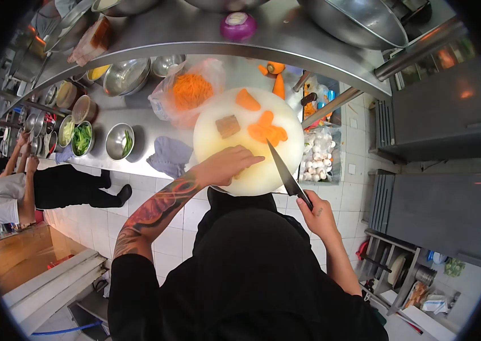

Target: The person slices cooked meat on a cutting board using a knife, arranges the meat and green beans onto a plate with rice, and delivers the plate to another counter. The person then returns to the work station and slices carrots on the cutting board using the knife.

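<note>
My right hand [317, 215] is wrapped round the handle of a large knife [286, 175], whose tip points at the orange carrot slices [267, 131] on the round white cutting board [206, 136]. Over the board's near left part lies my left hand [232, 165], palm down, with its index finger stretched out to the right. Whether anything is under its palm is hidden. A larger carrot piece [248, 100] and a brown block [228, 127] rest farther up the board. Shredded carrot [192, 91] sits in a plastic bag at the board's upper left.
Overhead, a metal shelf [195, 28] holds an onion [238, 26] and bowls. Left of the board are a blue cloth [170, 157] and a bowl of greens [120, 141]. A mushroom bin [318, 154] stands right. Another person [7, 196] works at far left.
</note>
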Demonstrator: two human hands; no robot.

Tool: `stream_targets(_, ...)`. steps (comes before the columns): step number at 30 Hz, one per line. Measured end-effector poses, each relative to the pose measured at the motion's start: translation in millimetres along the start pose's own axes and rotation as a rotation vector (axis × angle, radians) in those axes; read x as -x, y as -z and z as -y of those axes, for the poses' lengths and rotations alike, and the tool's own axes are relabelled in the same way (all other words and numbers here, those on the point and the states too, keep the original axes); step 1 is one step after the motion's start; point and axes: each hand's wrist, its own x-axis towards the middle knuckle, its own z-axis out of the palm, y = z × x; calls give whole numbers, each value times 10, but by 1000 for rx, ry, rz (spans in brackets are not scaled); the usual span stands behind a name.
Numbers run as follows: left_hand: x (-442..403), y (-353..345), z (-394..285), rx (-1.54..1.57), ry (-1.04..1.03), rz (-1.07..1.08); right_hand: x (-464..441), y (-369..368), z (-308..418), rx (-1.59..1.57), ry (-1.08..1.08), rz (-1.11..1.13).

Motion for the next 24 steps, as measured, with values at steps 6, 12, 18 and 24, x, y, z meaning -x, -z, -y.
stream_targets(6,-606,-242,-77,-12,-146,-134,140,14,-146,-166,-85,-148)
stream_targets(12,-228,84,43,-171,96,-628,134,75,17,-139,-32,-165)
stream_targets(18,91,-78,533,-103,334,-714,-127,-225,515,-105,83,-31)
stream_targets(24,441,-518,-49,49,314,-715,-475,-610,682,171,159,83)
